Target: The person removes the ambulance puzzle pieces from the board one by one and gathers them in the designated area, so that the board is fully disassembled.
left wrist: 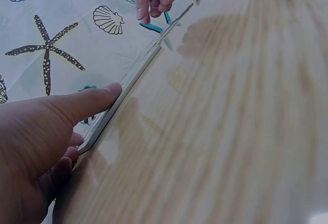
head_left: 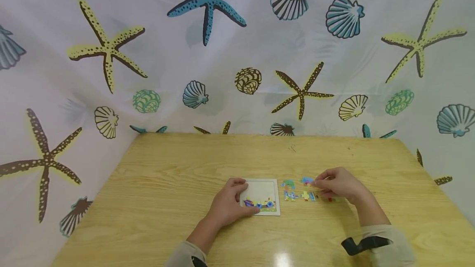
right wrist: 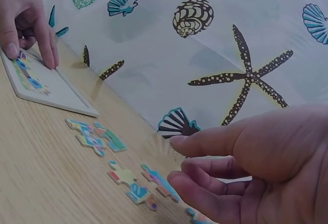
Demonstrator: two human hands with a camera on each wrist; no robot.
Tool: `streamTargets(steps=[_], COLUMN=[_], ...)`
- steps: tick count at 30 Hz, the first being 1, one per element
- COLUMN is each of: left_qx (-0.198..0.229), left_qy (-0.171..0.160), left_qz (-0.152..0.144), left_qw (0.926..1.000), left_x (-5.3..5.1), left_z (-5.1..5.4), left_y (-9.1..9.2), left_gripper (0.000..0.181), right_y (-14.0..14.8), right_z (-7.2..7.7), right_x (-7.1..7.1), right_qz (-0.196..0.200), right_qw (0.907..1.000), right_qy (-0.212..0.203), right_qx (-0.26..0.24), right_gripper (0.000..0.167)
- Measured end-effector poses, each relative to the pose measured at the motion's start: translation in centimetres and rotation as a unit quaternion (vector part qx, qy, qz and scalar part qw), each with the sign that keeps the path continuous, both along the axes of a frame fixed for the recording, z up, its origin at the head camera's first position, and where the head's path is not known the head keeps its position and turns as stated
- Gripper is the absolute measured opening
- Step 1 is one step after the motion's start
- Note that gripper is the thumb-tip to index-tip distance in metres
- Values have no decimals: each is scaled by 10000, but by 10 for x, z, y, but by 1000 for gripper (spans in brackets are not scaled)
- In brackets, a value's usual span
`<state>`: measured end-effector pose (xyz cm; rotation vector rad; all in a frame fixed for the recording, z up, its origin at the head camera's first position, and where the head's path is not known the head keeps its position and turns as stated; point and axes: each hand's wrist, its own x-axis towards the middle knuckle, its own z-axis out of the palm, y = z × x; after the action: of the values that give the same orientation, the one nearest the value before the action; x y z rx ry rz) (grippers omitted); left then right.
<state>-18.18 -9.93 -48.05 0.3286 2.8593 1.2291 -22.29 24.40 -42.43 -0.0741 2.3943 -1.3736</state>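
Observation:
A white-rimmed jigsaw puzzle board (head_left: 278,197) lies flat on the table. Joined colourful pieces (head_left: 268,205) fill the lower part of it, while its upper part shows bare white backing. My left hand (head_left: 227,204) grips the board at its left side, thumb (left wrist: 105,97) on the near edge and fingers at the far left corner. To the right of the board lie several loose puzzle pieces (right wrist: 88,138). Over the rightmost ones hovers my right hand (head_left: 342,185), its thumb and loosely bent fingers apart, with nothing seen between them in the right wrist view.
The wooden table (head_left: 178,164) stretches around the board. A pale cloth (head_left: 237,110) printed with starfish and shells hangs along its back and sides. Dark straps (head_left: 365,245) cross both light sleeves.

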Motion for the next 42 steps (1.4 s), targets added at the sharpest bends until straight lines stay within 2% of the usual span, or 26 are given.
streamTargets(steps=[6,12,26,36,42], left_qx=[-155,-247,-381,-488,-567], left_qy=[50,52,-125,1,81], left_qz=[-43,-103,-117,-227,-279], left_qw=[9999,9996,9991,9986,9980], left_x=[1,0,2,5,4], left_z=[1,0,3,4,2], left_y=[-1,-2,-4,-3,-3], left_gripper=[86,88,97,97,98], right_y=[-21,-42,-87,-118,-130], right_z=[0,1,7,1,-5], right_x=[1,4,4,3,4], right_qz=[465,802,1237,1681,1794], right_qw=[9983,9948,9913,9845,9825], right_qy=[-44,-111,174,101,64], right_qx=[-361,-625,-404,-496,-500], right_gripper=[38,33,29,27,28])
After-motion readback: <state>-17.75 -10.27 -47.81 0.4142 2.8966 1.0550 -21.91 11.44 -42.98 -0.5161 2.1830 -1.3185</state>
